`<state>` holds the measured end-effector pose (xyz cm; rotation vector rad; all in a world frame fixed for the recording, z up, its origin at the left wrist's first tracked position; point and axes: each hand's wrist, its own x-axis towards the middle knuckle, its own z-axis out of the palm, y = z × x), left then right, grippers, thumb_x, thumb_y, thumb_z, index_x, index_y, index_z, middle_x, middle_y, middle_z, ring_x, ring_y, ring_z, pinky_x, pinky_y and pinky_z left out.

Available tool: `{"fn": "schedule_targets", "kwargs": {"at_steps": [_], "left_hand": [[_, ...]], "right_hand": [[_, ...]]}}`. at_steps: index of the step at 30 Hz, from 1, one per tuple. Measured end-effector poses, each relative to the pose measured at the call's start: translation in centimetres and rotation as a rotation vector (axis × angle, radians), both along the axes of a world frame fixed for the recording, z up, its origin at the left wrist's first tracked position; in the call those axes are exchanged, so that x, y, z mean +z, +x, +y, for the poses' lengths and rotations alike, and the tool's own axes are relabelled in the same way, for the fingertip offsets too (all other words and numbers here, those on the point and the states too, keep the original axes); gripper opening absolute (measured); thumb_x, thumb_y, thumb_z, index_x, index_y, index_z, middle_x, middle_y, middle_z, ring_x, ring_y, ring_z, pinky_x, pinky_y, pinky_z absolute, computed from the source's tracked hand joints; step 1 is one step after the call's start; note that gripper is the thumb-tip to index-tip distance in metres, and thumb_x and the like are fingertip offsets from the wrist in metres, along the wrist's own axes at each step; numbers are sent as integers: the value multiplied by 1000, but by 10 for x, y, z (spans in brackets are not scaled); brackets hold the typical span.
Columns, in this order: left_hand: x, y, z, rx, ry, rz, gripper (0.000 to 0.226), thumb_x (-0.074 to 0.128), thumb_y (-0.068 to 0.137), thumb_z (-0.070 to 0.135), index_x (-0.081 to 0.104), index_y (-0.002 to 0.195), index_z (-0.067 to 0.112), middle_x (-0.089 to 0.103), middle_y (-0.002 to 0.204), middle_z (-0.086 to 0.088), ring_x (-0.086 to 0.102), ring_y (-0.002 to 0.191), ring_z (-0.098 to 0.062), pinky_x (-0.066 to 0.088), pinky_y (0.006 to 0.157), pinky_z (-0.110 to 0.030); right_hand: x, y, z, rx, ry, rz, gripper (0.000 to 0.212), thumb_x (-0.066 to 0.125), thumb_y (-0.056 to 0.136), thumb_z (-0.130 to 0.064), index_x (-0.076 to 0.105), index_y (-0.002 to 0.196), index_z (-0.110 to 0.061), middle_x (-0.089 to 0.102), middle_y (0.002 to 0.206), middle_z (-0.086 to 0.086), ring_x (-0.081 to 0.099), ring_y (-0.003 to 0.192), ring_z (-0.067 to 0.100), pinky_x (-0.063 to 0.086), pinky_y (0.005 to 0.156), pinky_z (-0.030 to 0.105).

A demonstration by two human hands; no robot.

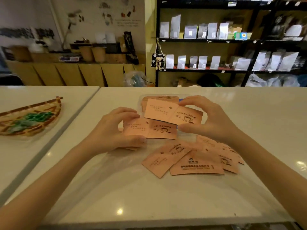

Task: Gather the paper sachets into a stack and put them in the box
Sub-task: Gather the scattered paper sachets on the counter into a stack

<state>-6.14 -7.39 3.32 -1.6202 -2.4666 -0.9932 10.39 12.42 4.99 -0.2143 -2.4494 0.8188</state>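
Observation:
Pink paper sachets printed with a coffee cup lie on the white counter. My left hand grips a small stack of sachets by its left end. My right hand pinches a single sachet between thumb and fingers, held tilted just above the left hand's stack. Behind them sits a clear plastic box with several sachets standing inside it. Several loose sachets lie fanned out on the counter below my right wrist.
A woven basket with green items rests on the neighbouring counter at the left, past a seam. A clear plastic sheet lies on the counter under my forearms. Black shelves with grey bags stand behind the counter.

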Motion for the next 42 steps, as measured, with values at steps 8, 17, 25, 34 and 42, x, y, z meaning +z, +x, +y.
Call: {"fn": "schedule_targets", "kwargs": {"at_steps": [8,17,25,34,42], "left_hand": [[-13,-29,-38,231,-64,-84,75,75,54,54,52,120,26,44,129,11,37,113,-5,33,98,-28],[-35,-41,-41,314,-199,-228,76,73,60,49,44,128,27,38,140,2,33,127,-16,29,104,-36],[-29,-33,-36,316,-244,-201,86,72,62,48,29,135,30,29,147,1,22,134,-19,22,109,-38],[-16,15,1,98,-237,110,74,46,62,73,43,126,35,27,147,10,9,137,-10,14,110,-36],[-28,62,21,-62,-380,338,97,7,56,82,37,131,28,18,151,8,-3,139,-9,-4,115,-37]], "right_hand": [[-19,-65,-32,93,177,2,63,66,60,-56,53,116,-30,45,126,-18,25,116,-4,23,104,29],[-41,-89,-53,108,266,-216,65,57,68,-60,48,124,-29,24,147,-4,-1,137,14,-1,109,38],[-55,-89,-49,97,510,-293,66,40,74,-68,44,127,-30,0,156,0,-18,140,19,-14,111,51],[-33,-46,-28,78,301,-165,59,33,79,-62,37,130,-34,12,154,-10,-6,137,1,-11,107,26],[-37,30,2,12,350,-250,58,37,72,-66,53,116,-31,42,138,-13,16,131,-2,17,109,23]]}}
